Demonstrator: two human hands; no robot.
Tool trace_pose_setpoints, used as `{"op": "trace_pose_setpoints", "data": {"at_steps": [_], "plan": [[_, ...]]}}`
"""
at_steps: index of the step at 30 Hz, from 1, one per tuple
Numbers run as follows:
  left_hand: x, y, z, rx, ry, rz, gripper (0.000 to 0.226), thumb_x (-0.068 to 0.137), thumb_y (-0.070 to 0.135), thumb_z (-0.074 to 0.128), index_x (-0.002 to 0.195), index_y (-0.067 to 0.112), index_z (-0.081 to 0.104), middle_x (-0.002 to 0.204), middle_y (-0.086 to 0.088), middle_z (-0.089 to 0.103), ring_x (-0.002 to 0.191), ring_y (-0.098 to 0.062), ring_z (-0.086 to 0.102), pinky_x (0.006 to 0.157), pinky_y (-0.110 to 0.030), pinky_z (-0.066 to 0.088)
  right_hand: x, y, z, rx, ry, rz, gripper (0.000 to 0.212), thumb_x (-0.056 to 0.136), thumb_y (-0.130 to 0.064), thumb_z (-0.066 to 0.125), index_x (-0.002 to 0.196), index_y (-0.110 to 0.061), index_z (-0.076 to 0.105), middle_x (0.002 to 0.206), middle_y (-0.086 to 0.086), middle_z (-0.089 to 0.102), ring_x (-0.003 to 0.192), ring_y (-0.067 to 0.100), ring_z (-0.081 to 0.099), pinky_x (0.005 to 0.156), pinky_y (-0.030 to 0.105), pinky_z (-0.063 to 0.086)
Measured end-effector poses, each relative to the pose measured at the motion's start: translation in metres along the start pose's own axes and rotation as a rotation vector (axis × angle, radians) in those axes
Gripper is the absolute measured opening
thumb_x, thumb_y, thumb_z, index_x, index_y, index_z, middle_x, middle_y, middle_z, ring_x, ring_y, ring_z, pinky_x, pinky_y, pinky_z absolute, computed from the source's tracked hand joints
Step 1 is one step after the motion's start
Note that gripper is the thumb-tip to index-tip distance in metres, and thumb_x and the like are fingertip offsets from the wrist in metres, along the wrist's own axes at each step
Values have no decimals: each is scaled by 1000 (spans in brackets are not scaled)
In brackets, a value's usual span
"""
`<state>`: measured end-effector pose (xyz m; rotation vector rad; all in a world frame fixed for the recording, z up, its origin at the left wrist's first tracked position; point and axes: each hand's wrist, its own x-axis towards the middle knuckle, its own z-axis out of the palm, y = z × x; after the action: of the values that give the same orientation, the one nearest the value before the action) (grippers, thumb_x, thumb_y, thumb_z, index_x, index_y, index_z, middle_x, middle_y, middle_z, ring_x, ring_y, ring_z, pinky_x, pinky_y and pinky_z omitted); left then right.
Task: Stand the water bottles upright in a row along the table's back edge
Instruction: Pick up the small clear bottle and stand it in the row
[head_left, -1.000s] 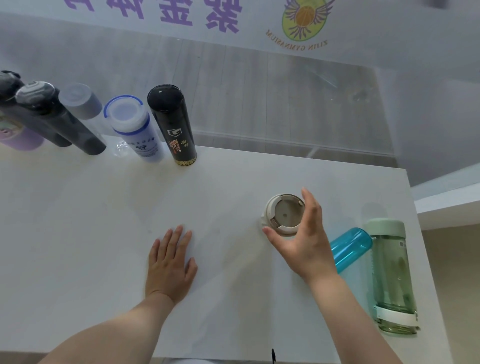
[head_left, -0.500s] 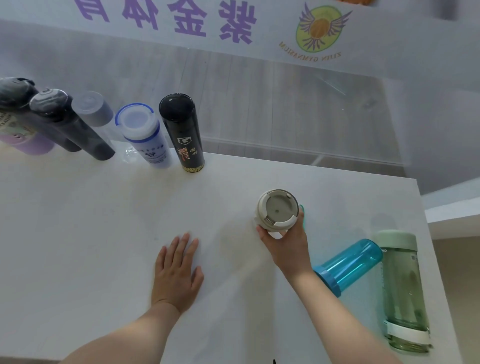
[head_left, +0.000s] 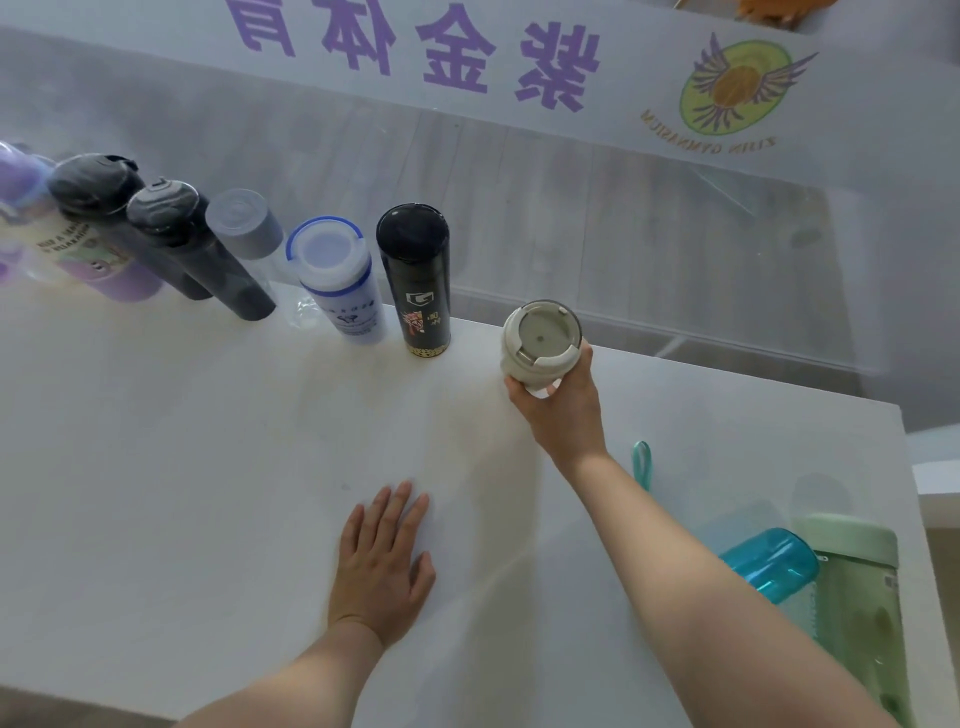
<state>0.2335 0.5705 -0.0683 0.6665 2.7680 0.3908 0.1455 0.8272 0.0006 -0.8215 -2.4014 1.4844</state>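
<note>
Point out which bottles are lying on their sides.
Two, both by the right forearm: the blue bottle and the pale green bottle beside it. The rest stand along the back edge, apart from the beige-lidded bottle in the right hand.

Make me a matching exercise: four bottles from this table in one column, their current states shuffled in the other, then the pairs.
1. beige-lidded bottle
2. black bottle
3. teal bottle
4. green bottle

A. lying at the table's right edge
B. upright, last in the back row
C. gripped in the right hand
D. lying just left of the green one

Pairs: 1-C, 2-B, 3-D, 4-A
</note>
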Motion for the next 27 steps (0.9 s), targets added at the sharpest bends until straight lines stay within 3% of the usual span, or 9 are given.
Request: {"op": "trace_pose_setpoints", "data": {"at_steps": [12, 18, 27], "plan": [[1, 0, 0, 14, -4, 4, 65, 82, 37, 43, 144, 18, 40, 154, -4, 32, 143, -23, 22, 114, -48, 16, 34, -19, 28, -2, -28, -54, 72, 71, -38, 78, 128, -26, 36, 119, -7, 61, 101, 16, 58, 85, 34, 50], [0, 0, 2, 12, -1, 14, 66, 81, 36, 44, 144, 18, 40, 155, -5, 31, 143, -24, 23, 114, -49, 18, 44, -12, 21, -19, -194, -64, 76, 70, -40, 76, 131, -34, 31, 119, -12, 58, 103, 13, 59, 88, 33, 51], [1, -1, 1, 11, -23, 6, 66, 82, 37, 42, 145, 18, 39, 156, -4, 29, 144, -22, 21, 114, -49, 17, 45, -13, 18, -4, -256, -65, 79, 72, -40, 76, 134, -37, 28, 123, -18, 53, 111, 9, 55, 96, 33, 49]]}}
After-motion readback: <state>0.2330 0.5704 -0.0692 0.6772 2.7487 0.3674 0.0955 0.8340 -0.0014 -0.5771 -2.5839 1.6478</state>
